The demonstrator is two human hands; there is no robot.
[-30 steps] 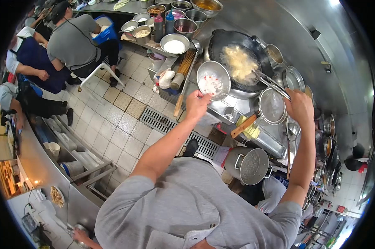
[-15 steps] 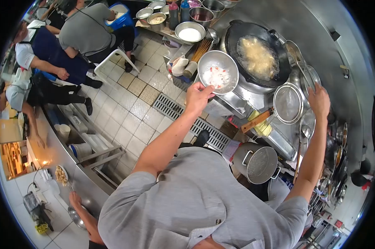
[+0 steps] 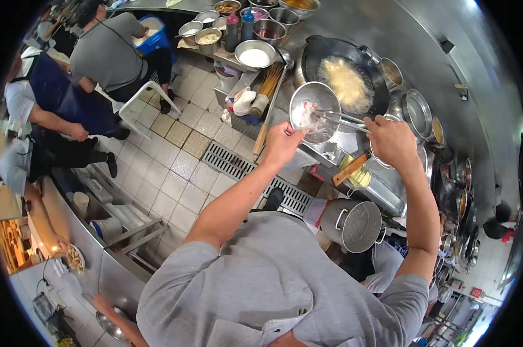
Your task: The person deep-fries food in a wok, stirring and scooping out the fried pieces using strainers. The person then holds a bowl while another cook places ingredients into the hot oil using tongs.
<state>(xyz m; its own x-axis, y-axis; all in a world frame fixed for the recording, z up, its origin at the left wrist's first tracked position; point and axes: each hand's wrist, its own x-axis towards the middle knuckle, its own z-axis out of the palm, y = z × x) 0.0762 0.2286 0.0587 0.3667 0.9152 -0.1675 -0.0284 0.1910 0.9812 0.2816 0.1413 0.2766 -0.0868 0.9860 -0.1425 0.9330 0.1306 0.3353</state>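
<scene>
My left hand (image 3: 284,143) grips the near rim of a metal bowl (image 3: 326,93), its fingers closed on the edge. Inside lies a white mixture (image 3: 305,115) with red bits. Metal tongs (image 3: 345,119) are shut in my right hand (image 3: 393,139), and their tips reach down into the bowl among the white food. Behind the bowl, a dark wok (image 3: 314,56) holds bubbling oil with a pale golden mass of food (image 3: 343,81) frying in it. Beneath my right hand, a strainer's wooden handle (image 3: 351,169) sticks out, while its mesh is mostly hidden.
Seasoning bowls and a white-filled bowl (image 3: 255,55) stand by squeeze bottles (image 3: 247,26) at the back. A long wooden-handled tool (image 3: 262,136) lies left of my bowl. A steel pot (image 3: 354,222) stands near my body. Several people work at the left, near a white stool (image 3: 148,92).
My right hand has moved left from the pans right of the wok, bringing the tongs into the bowl. My left hand and bowl have shifted slightly right and down.
</scene>
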